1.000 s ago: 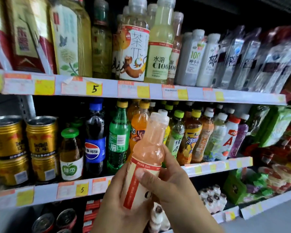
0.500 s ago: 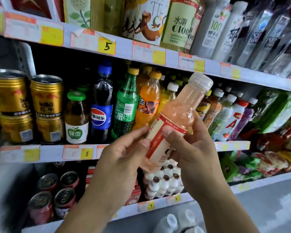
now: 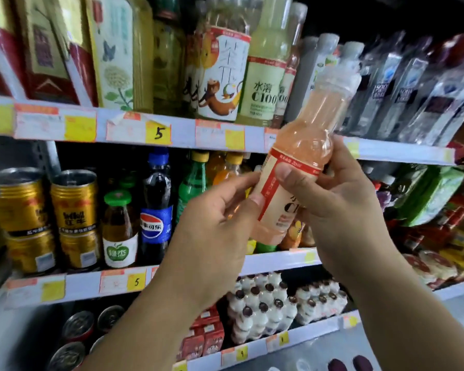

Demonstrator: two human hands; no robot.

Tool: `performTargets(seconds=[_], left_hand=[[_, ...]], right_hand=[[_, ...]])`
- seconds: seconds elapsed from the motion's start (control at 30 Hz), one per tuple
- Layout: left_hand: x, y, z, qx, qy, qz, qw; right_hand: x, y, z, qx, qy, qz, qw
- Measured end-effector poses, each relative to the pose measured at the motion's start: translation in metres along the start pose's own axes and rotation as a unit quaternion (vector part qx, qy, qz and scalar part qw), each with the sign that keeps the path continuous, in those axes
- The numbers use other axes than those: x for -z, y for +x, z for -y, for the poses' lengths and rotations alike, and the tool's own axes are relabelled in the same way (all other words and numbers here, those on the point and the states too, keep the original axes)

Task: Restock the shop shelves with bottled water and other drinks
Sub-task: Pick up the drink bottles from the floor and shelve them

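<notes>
I hold one clear plastic bottle of pale pink drink, tilted right, its ribbed cap up in front of the upper shelf's edge. My right hand wraps its smooth label, and my left hand pinches its lower left side. Four gold metal cans stand stacked in twos on the middle shelf.

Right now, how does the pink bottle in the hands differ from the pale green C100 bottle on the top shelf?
The pink bottle holds pink drink; the green bottle holds pale yellow-green drink. The pink bottle is tilted, gripped by the left hand and right hand; the green bottle stands upright on the top shelf. They share the same bottle shape and a red-banded label.
</notes>
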State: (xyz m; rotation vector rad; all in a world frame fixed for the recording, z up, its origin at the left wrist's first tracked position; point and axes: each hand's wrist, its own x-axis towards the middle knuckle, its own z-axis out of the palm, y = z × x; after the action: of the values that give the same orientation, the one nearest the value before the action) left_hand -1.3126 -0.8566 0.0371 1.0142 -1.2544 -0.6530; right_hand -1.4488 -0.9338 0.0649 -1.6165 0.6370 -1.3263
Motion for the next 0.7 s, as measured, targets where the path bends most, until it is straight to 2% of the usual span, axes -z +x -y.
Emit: performTargets(seconds=[0.2, 0.4, 0.6, 0.7], left_hand=[[-0.016, 0.074, -0.054, -0.049, 0.176, 0.037, 0.982], [-0.021, 0.102, -0.081, -0.039, 0.415, 0.057, 0.907], [-0.027, 0.106, -0.067, 0.005, 0.509, 0.048, 0.859], [-0.030, 0.105, -0.062, 0.007, 0.510, 0.039, 0.859]], right_hand=[[0.022, 0.066, 0.050, 0.033, -0.014, -0.040, 0.999], [0.035, 0.119, 0.069, 0.062, -0.056, -0.082, 0.993], [0.027, 0.155, 0.054, 0.051, -0.131, -0.073, 0.987], [0.018, 0.159, 0.042, 0.038, -0.157, -0.066, 0.985]])
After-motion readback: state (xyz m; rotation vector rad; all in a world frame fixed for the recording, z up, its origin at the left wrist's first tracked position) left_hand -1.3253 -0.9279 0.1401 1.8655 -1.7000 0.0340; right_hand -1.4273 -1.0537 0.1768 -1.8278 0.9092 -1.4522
